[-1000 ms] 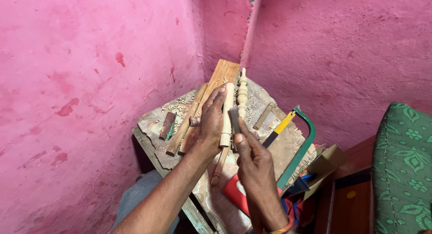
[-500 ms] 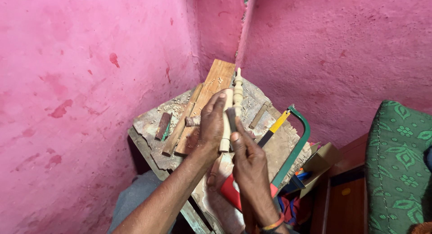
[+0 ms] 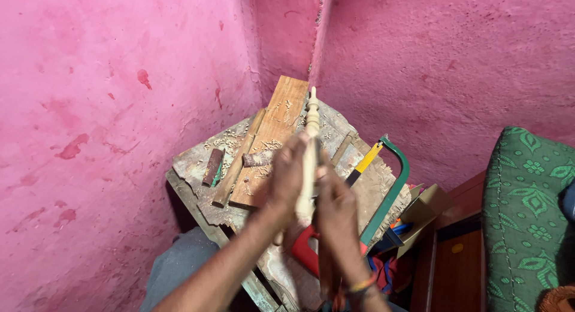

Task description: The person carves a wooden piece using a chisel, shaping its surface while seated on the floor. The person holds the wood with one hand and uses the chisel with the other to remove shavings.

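A pale turned wooden spindle (image 3: 311, 117) stands tilted over a worn wooden work table (image 3: 194, 168), its knobbed tip pointing at the wall corner. My left hand (image 3: 286, 175) presses against its left side and my right hand (image 3: 335, 199) against its right side, so the spindle's lower part is clasped between both palms. Whether a second spindle lies hidden between the hands I cannot tell. A light plank (image 3: 277, 127) with wood shavings lies under the hands.
A green-framed hacksaw (image 3: 396, 181) with a yellow section lies at the table's right. A red-handled tool (image 3: 304, 255) sits below my hands. A round wooden stick (image 3: 238, 165) and small brown block (image 3: 212, 166) lie left. Cardboard box (image 3: 426, 205), green patterned cushion (image 3: 527, 216), pink walls around.
Two spindles were side by side on the table under my fingers; now my hands have closed together around them and only one spindle shows. The view has shifted slightly.
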